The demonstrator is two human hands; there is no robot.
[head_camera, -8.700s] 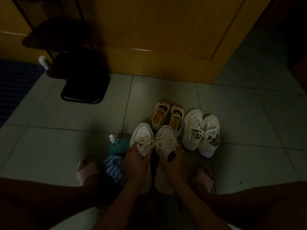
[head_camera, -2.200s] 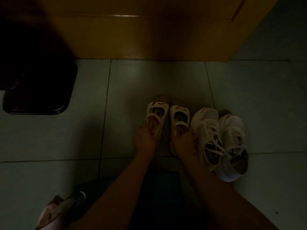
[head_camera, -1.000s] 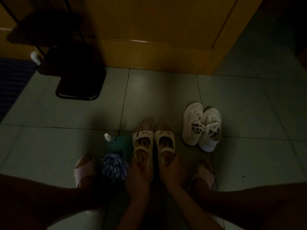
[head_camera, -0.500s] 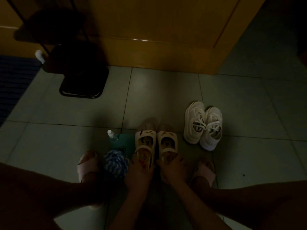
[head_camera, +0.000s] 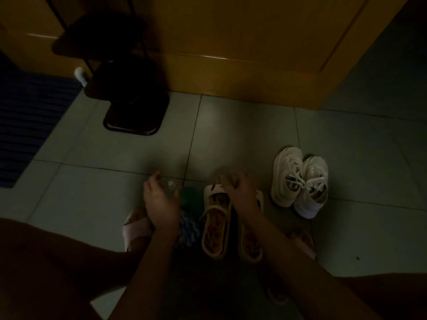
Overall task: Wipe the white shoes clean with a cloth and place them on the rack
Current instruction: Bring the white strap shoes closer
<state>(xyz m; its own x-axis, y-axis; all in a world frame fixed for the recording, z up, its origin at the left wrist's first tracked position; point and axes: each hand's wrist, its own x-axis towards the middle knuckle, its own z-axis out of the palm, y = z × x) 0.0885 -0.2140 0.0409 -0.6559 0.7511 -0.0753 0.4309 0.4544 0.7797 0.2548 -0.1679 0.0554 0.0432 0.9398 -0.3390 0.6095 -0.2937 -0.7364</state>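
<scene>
Two small white strap shoes (head_camera: 216, 227) lie side by side on the tiled floor between my feet. My right hand (head_camera: 241, 192) hovers blurred over the toe of the right one, fingers bent down; a grip is not clear. A pair of white lace-up sneakers (head_camera: 300, 183) stands to the right, apart from both hands. My left hand (head_camera: 159, 199) curls round a small clear bottle (head_camera: 171, 184) to the left of the strap shoes. A blue-and-white striped cloth (head_camera: 188, 229) lies under my left wrist. The dark rack (head_camera: 136, 112) stands at the back left.
A yellow-brown wooden door (head_camera: 254, 54) closes off the back. A dark blue mat (head_camera: 27, 125) lies at the far left. My feet in pink slippers (head_camera: 135, 227) flank the shoes, and something green (head_camera: 187, 195) sits beside the bottle. The light is very dim.
The lace-up pair first in front of me is gone; the strap shoes were drawn in. Both hands left their heels: left went to the bottle, right to the right shoe's toe.
</scene>
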